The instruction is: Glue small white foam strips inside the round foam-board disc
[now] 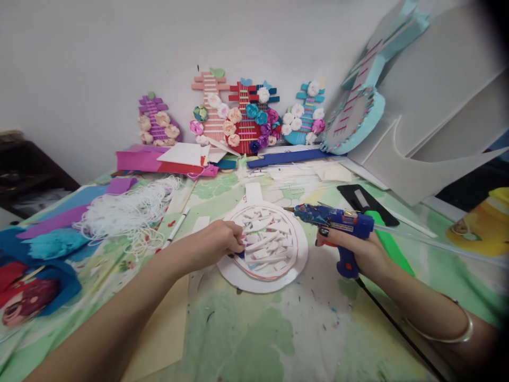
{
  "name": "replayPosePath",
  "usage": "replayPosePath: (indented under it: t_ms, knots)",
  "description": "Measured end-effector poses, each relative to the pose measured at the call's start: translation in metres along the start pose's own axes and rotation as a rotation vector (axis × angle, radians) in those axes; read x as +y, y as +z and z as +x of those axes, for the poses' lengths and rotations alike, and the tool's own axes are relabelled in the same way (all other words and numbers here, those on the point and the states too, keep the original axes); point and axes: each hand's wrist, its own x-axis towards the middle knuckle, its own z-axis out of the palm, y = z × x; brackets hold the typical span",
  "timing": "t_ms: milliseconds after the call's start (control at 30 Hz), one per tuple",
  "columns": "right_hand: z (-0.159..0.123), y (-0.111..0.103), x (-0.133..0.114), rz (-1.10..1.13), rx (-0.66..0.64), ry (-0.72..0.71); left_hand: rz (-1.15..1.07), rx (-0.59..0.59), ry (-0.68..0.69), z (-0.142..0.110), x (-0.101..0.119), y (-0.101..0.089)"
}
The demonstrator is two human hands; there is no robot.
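Observation:
My right hand (360,246) grips a blue hot glue gun (345,262), its nozzle pointing left above the right side of a white guitar-shaped cutout (301,260). Inside the cutout's round rim lies a heap of white foam scraps (270,239). At the rim's left side, my left hand (222,239) has its fingers pinched together. A small dark-blue bit (240,254) shows under the fingertips; whether they hold it is unclear. A clear glue stick (413,237) sticks out of the gun's back, and a black cord (392,313) runs down from the handle.
Decorated guitars (246,119) line the wall, with a larger light-blue one (358,114) at right. Left are tangled white yarn (123,212) and a white pen (177,225). A black phone-like slab (368,204), a green strip (393,246) and a yellow container (487,225) lie right.

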Motion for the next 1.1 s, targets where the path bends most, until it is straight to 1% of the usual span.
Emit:
replayPosePath:
  t_ms: [267,333,467,600,833,1000,1100]
  knots:
    - [-0.0012,-0.003,0.0021,-0.037,0.014,-0.017,-0.043,0.056,-0.042,-0.0014,0.0016,-0.0032]
    - [-0.0018,-0.0033,0.0015,-0.042,0.01,-0.012,-0.042,0.043,-0.045,-0.0007,0.0033,-0.0031]
    - [-0.0032,-0.0023,-0.0005,-0.027,-0.02,-0.018,0.001,-0.022,-0.063,0.0018,0.0072,0.0001]
    - [-0.0038,0.0003,-0.0028,0.016,-0.031,0.007,-0.026,-0.018,-0.074,0.0039,0.0083,0.0037]
    - [-0.0021,0.0035,-0.0018,0.076,-0.052,0.007,-0.1,-0.048,-0.135,0.0068,0.0096,0.0014]
    - [-0.002,0.0052,-0.001,0.08,-0.044,0.01,-0.023,-0.05,-0.072,0.0068,0.0091,0.0023]
    - [-0.0019,0.0054,-0.0011,0.061,-0.051,0.009,0.001,-0.04,-0.059,0.0071,0.0095,0.0024]
